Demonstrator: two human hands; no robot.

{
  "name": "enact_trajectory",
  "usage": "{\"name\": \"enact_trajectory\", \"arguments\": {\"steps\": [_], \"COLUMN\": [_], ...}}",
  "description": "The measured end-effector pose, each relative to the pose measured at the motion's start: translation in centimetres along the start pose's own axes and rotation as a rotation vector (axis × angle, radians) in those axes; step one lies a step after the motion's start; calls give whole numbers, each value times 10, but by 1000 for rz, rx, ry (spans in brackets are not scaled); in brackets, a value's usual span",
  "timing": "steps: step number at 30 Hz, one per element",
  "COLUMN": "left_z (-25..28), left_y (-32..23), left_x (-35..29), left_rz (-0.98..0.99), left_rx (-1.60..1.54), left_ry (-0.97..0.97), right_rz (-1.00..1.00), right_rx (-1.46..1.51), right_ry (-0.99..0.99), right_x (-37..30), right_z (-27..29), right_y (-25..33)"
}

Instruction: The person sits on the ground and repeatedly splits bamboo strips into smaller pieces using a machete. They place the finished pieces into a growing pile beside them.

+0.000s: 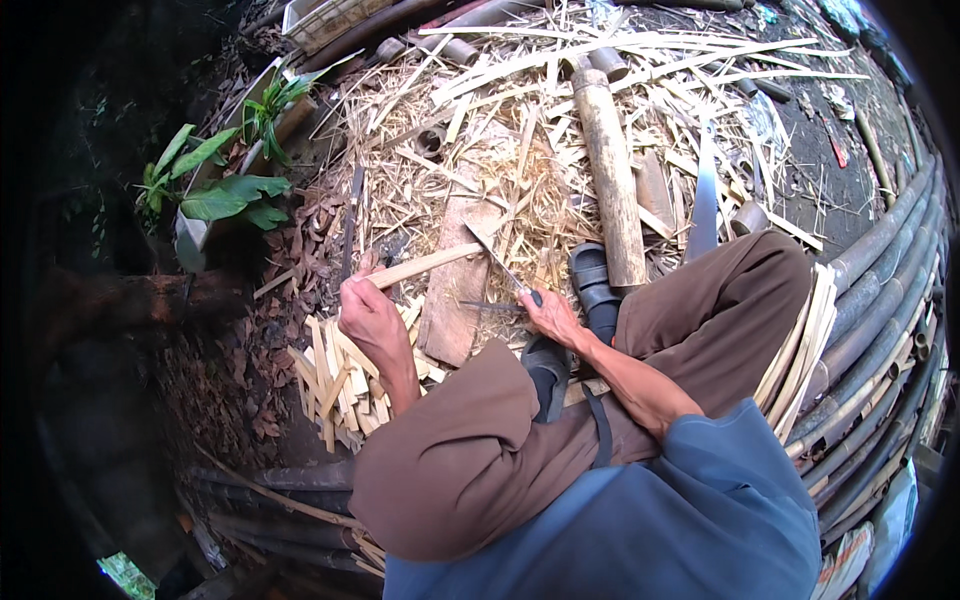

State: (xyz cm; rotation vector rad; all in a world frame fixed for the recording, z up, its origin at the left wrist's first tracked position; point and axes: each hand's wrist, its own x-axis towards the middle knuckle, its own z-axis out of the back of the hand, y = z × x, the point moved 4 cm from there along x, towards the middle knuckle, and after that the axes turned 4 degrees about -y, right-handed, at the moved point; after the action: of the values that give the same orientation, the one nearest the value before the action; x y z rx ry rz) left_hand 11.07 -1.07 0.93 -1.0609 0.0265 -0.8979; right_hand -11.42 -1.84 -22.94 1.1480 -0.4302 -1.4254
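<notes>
My left hand (372,318) is closed on one end of a pale, split bamboo strip (425,266). The strip slants up to the right, its far end close to a knife blade; I cannot tell whether they touch. That knife (500,262) has a dark handle and is gripped in my right hand (553,318), its tip up and to the left. Beneath both lies a worn wooden board (452,315). A thin dark piece (490,306) lies across the board's right side. Short cut bamboo strips (345,385) are heaped below my left hand.
Shavings (520,180) cover the ground ahead. A thick bamboo pole (608,180) and a saw blade (705,195) lie beyond my sandalled feet. Long bamboo poles (860,330) are stacked at right. Green plants (215,195) grow at left, near a dark upright bar (352,220).
</notes>
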Motion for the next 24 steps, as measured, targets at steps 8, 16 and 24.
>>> {"name": "enact_trajectory", "arguments": {"steps": [8, 16, 24], "left_z": [-85, -35, 24], "left_y": [153, 94, 35], "left_x": [-27, -17, -56], "left_rz": [-93, 817, 849], "left_rx": [-47, -890, -711], "left_ry": [71, 556, 734], "right_rz": [128, 606, 610], "right_rx": [59, -277, -554], "right_ry": [22, -67, -43], "right_x": [-17, 9, 60], "right_z": [3, 53, 60], "right_y": [32, 122, 174]}}
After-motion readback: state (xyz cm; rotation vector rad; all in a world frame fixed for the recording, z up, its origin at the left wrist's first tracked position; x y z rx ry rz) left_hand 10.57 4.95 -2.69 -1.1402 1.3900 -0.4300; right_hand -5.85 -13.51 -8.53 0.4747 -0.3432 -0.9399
